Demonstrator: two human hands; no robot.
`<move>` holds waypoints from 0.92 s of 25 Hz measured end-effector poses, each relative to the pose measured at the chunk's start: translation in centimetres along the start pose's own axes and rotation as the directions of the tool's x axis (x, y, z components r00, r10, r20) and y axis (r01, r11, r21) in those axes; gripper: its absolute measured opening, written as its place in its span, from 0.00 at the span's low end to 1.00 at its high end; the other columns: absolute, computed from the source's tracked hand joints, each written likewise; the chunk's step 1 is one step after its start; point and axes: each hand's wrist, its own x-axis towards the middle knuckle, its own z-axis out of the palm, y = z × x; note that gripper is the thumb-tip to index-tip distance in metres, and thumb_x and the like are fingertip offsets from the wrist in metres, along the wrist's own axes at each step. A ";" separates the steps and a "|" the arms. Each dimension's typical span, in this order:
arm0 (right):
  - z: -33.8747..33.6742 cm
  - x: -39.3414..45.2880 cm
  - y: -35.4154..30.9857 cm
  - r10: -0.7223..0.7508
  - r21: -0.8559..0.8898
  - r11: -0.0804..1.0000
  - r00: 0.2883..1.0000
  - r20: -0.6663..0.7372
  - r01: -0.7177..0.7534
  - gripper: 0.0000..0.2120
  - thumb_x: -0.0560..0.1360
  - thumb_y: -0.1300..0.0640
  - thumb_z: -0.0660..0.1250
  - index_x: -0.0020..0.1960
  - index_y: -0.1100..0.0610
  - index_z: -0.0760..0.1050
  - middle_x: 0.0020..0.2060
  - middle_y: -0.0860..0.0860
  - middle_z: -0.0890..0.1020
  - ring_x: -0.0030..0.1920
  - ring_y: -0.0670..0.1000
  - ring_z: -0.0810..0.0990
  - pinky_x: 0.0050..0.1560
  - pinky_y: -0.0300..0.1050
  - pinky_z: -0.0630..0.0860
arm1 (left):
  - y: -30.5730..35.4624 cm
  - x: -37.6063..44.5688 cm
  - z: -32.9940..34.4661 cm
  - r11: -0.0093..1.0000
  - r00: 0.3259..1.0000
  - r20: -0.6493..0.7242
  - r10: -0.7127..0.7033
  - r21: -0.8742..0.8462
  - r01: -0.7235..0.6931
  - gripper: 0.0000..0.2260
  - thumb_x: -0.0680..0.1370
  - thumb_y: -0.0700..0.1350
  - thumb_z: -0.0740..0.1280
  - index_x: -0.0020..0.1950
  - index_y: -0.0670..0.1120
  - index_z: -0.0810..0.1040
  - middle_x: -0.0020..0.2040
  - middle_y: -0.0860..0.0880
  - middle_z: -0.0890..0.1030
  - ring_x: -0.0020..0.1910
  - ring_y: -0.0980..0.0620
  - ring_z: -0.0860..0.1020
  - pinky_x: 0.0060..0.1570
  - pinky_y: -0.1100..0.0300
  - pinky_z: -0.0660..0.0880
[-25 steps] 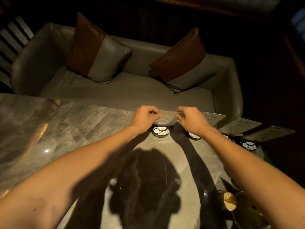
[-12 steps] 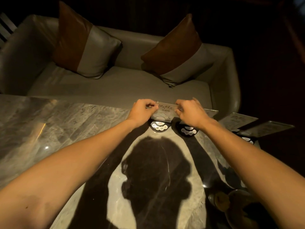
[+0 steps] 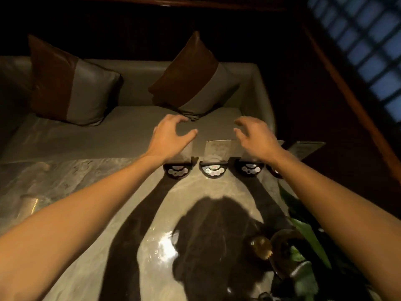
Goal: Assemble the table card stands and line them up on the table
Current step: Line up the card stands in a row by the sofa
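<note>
Several table card stands line the far edge of the marble table (image 3: 86, 187). Each has a black half-round base and an upright clear acrylic card. The left stand (image 3: 178, 169) sits under my left hand (image 3: 169, 137). The middle stand (image 3: 213, 168) shows its clear card (image 3: 219, 148) between my hands. A third stand (image 3: 250, 168) lies below my right hand (image 3: 253, 137). More clear cards (image 3: 306, 148) stand further right, partly hidden by my right forearm. Both hands hover above the row with fingers spread, holding nothing.
A grey sofa (image 3: 130, 131) with two brown-and-grey cushions (image 3: 71, 83) runs beyond the table's far edge. Green leaves (image 3: 308, 233) and a dark dish with a small gold object (image 3: 260, 246) sit at the table's near right. My shadow covers the table's middle.
Both hands have let go of the clear card they pinched and lifted up and apart, fingers now spread. The view has shifted, showing three stands side by side.
</note>
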 end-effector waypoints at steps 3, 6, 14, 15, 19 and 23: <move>-3.2 -1.9 5.0 0.121 0.014 0.993 0.991 -0.050 -0.120 0.18 0.81 0.56 0.64 0.70 0.57 0.74 0.63 0.56 0.80 0.62 0.56 0.79 0.59 0.48 0.74 | 5.3 1.1 2.5 0.990 0.989 0.063 0.132 -0.046 -0.129 0.19 0.75 0.56 0.72 0.63 0.49 0.81 0.61 0.50 0.80 0.62 0.53 0.77 0.59 0.64 0.67; -5.5 -3.4 9.6 0.200 -0.022 0.980 0.980 -0.009 -0.200 0.22 0.80 0.58 0.65 0.74 0.54 0.68 0.66 0.56 0.76 0.64 0.56 0.77 0.62 0.51 0.75 | 9.7 2.0 6.4 0.984 0.969 0.178 0.174 -0.070 -0.164 0.22 0.75 0.55 0.73 0.65 0.47 0.80 0.63 0.49 0.80 0.62 0.53 0.77 0.60 0.63 0.69; -7.6 -5.2 19.1 0.274 -0.246 0.945 0.932 0.238 -0.215 0.25 0.76 0.62 0.68 0.72 0.55 0.70 0.67 0.56 0.77 0.65 0.58 0.76 0.65 0.57 0.74 | 15.5 5.2 17.2 0.968 0.905 0.407 0.126 0.150 -0.202 0.24 0.75 0.49 0.74 0.70 0.49 0.76 0.68 0.47 0.78 0.67 0.46 0.75 0.66 0.46 0.73; -7.3 -5.4 19.9 0.270 -0.262 0.944 0.929 0.252 -0.203 0.22 0.76 0.61 0.67 0.69 0.54 0.72 0.63 0.55 0.79 0.62 0.57 0.78 0.63 0.57 0.75 | 15.5 5.5 18.0 0.962 0.898 0.426 0.112 0.180 -0.205 0.22 0.76 0.48 0.74 0.68 0.49 0.77 0.66 0.46 0.80 0.65 0.46 0.77 0.65 0.46 0.74; -7.1 -5.5 22.0 0.254 -0.188 0.960 0.931 0.262 -0.208 0.10 0.78 0.60 0.66 0.58 0.53 0.77 0.51 0.51 0.83 0.50 0.52 0.81 0.51 0.52 0.79 | 15.4 6.2 20.0 0.931 0.886 0.455 0.091 0.277 -0.238 0.12 0.78 0.44 0.70 0.61 0.51 0.82 0.57 0.47 0.84 0.58 0.45 0.80 0.58 0.46 0.78; -7.1 -5.1 23.3 0.205 -0.174 0.971 0.946 0.250 -0.164 0.05 0.79 0.60 0.66 0.54 0.53 0.78 0.48 0.51 0.83 0.45 0.51 0.81 0.42 0.45 0.76 | 15.5 6.7 20.8 0.918 0.896 0.421 0.140 0.285 -0.277 0.11 0.79 0.43 0.68 0.60 0.52 0.82 0.56 0.48 0.85 0.57 0.46 0.81 0.56 0.47 0.78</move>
